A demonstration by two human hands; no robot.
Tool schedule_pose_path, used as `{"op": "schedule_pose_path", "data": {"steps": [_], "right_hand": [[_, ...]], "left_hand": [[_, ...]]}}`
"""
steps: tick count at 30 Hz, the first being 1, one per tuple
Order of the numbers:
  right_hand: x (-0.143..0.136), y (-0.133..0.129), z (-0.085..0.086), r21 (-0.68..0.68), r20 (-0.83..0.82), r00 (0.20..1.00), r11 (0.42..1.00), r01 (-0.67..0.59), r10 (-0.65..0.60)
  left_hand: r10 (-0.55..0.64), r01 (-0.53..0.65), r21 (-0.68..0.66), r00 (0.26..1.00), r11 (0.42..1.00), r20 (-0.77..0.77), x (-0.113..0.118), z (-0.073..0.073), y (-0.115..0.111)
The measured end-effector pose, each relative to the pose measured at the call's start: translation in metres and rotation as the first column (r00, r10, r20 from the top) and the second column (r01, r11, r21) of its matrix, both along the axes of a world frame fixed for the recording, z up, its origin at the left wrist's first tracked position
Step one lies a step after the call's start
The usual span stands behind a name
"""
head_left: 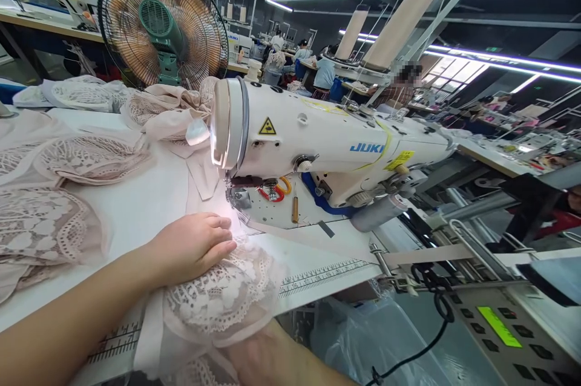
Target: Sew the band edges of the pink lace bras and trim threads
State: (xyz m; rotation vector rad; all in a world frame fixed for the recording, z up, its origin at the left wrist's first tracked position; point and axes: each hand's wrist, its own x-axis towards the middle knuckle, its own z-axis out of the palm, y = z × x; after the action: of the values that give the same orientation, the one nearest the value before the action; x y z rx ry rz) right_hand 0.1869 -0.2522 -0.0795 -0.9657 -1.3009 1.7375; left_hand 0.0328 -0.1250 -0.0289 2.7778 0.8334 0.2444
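A white, smooth-topped desk [167, 183] carries a glossy, rounded sewing machine [281, 126], and the step in hand looks to be positioning a lace piece [213, 298] by its needle end; the next move probably calls for keeping the cloth flat and its edge true, with skin clear of the needle. To the left lie more lace pieces [54, 222], soft, floral and loosely folded. The piece being handled drapes over the desk's front edge, in pale beige openwork with a scalloped, dotted border and sheer mesh. The left hand [193, 250] rests on it from above, fingers close together; whether they pinch the fabric cannot be told. The right hand [267, 353] is beneath the piece, its fingers hidden, so their state is unclear. Smaller still are a grey thread cone [379, 213] lying on its side and a slim, amber-handled screwdriver [295, 210].
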Motion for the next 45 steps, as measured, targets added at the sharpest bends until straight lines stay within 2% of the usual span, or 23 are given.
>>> {"op": "schedule_pose_path", "data": {"steps": [4,8,12,19,21,26,29,38,43,45], "right_hand": [[-0.019,0.008,0.002,-0.040,-0.331,0.943,0.999,0.021,-0.033],[-0.030,0.011,0.002,-0.107,-0.481,0.871,0.993,0.055,-0.100],[-0.035,0.013,0.000,-0.127,-0.489,0.859,0.987,0.099,-0.149],[-0.036,0.023,-0.025,-0.127,-0.430,0.895,0.990,0.069,-0.117],[-0.037,0.024,-0.022,-0.132,-0.454,0.883,0.989,0.064,-0.118],[-0.041,0.022,0.009,-0.170,-0.562,0.811,0.982,0.081,-0.164],[-0.040,0.022,0.017,-0.183,-0.575,0.804,0.982,0.053,-0.151],[-0.042,0.024,0.002,-0.195,-0.602,0.786,0.981,0.026,-0.140],[-0.041,0.024,0.001,-0.204,-0.582,0.801,0.979,0.020,-0.138],[-0.040,0.024,0.000,-0.200,-0.566,0.814,0.980,0.017,-0.130]], "left_hand": [[0.008,-0.008,-0.010,1.000,1.000,-0.019,-0.002,0.002,0.001],[0.018,-0.018,-0.008,0.999,1.000,-0.050,-0.001,-0.001,0.003],[0.044,-0.043,0.035,0.999,0.998,-0.018,0.000,-0.009,0.006],[0.074,-0.063,0.099,0.990,0.993,-0.120,0.002,-0.014,0.009],[0.080,-0.066,0.125,0.991,0.990,-0.109,0.002,-0.015,0.010],[0.089,-0.068,0.180,0.990,0.981,-0.110,0.002,-0.019,0.014],[0.102,-0.070,0.254,0.988,0.965,-0.115,0.002,-0.022,0.018],[0.108,-0.035,0.404,0.981,0.914,-0.159,0.004,-0.025,0.022],[0.270,-0.157,0.412,0.935,0.898,-0.232,0.009,-0.021,0.020],[0.293,-0.174,0.383,0.914,0.907,-0.281,0.010,-0.020,0.018]]}}
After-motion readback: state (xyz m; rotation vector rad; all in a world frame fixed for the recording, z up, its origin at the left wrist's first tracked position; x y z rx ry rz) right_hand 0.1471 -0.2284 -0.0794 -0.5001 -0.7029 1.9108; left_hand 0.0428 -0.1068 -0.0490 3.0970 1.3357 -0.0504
